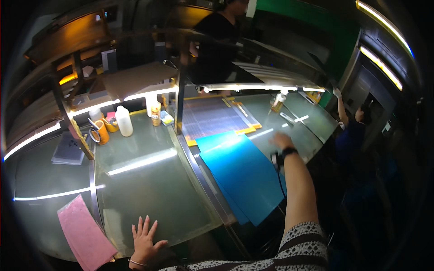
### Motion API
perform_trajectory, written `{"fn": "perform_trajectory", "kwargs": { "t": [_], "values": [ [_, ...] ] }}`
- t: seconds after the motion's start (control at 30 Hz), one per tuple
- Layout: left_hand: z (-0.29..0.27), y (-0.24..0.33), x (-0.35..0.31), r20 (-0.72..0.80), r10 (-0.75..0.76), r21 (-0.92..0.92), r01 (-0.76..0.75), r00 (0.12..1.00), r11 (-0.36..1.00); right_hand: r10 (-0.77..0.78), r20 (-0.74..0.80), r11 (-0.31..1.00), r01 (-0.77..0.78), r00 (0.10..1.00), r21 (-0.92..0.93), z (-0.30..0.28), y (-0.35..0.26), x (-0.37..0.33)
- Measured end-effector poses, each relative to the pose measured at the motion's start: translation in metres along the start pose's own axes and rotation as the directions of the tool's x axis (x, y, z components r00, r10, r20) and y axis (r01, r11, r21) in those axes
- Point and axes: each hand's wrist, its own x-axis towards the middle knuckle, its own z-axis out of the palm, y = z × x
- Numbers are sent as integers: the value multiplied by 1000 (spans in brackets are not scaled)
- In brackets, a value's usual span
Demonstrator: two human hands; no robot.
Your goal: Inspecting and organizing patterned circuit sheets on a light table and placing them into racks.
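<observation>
My left hand (145, 240) lies flat with fingers spread on the near edge of the glass-topped table (149, 194), holding nothing. A thin bracelet circles that wrist. My right arm reaches forward past the right side of two overlapping glossy blue sheets (244, 174). Motion smears the fingers of my right hand (282, 141), which is over the right-hand glass top near the sheets' far right edge; whether it touches anything cannot be made out. A black strap with a small device (276, 159) and a cable sits at the right wrist. Beyond the sheets lies a yellow-edged framed screen (217, 118).
A pink cloth (83, 230) hangs over the near left edge. Farther back stand a white bottle (123, 121), an orange cup (100, 133) with a tape roll, and a jar (156, 115). Lit shelf bars cross behind. Two people (217, 40) work beyond and at right.
</observation>
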Motion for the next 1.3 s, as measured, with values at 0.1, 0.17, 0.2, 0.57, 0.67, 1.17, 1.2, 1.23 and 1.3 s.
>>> {"fn": "perform_trajectory", "kwargs": {
  "t": [0.1, 0.17, 0.2, 0.57, 0.67, 1.17, 1.2, 1.23, 1.3],
  "values": [
    [-3, 3, 2, 40, -7, 10, 7, 999, 1000, 410, 430, 890, -455, 804, 3, 49, 46, -131],
    [1, 5, 4, 58, -3, 3, 2, 998, 1000, 424, 516, 824, -553, 744, 120, 80, 85, -197],
    [2, 8, 8, 68, 19, -2, -19, 997, 1000, 474, 472, 689, -647, 743, 326, 99, 110, -226],
    [11, -8, 5, -38, 43, 73, -40, 998, 997, 363, 333, 902, -418, 870, 107, 15, 79, -137],
    [11, -9, 2, -2, 61, 44, -60, 998, 997, 46, 365, 287, -362, 930, 887, -15, 17, -23],
    [-6, 8, -2, 3, 28, 22, -28, 1000, 999, 19, 227, -833, -110, 974, 542, -57, -201, 204],
    [-7, 9, -2, 15, 21, 20, -21, 1000, 1000, 14, 192, -851, -89, 981, 518, -51, -187, 200],
    [-10, 9, 2, 19, 61, 16, -61, 998, 998, 25, 116, -831, -44, 993, 555, -39, -149, 198],
    [-15, 13, -4, 18, 16, -11, -16, 1000, 1000, 62, 70, -804, 8, 996, 595, -35, -152, 164]
  ]
}}
